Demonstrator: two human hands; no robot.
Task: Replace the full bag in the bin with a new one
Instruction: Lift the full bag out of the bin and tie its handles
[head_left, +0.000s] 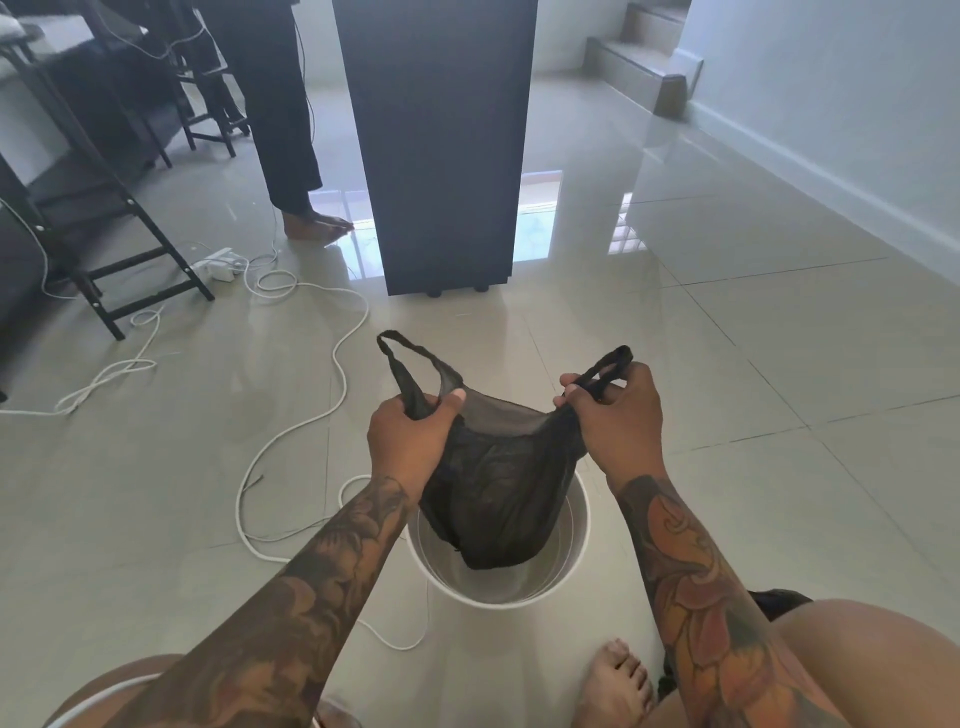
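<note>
A thin black plastic bag (493, 499) with two loop handles hangs above a round white bin (574, 540) on the tiled floor. The bag's bottom dips into the bin's mouth. My left hand (408, 436) grips the bag's left side just below its handle. My right hand (615, 415) pinches the right handle and the rim beside it. Between the two hands the bag's mouth is spread open. The inside of the bin that shows is white and bare.
White cables (291, 415) loop across the floor left of the bin, near a power strip (218, 262). A tall dark cabinet (441, 150) stands behind. Another person's bare feet (317, 226) are at the back left beside black stools (119, 249). My own foot (618, 680) is right of the bin.
</note>
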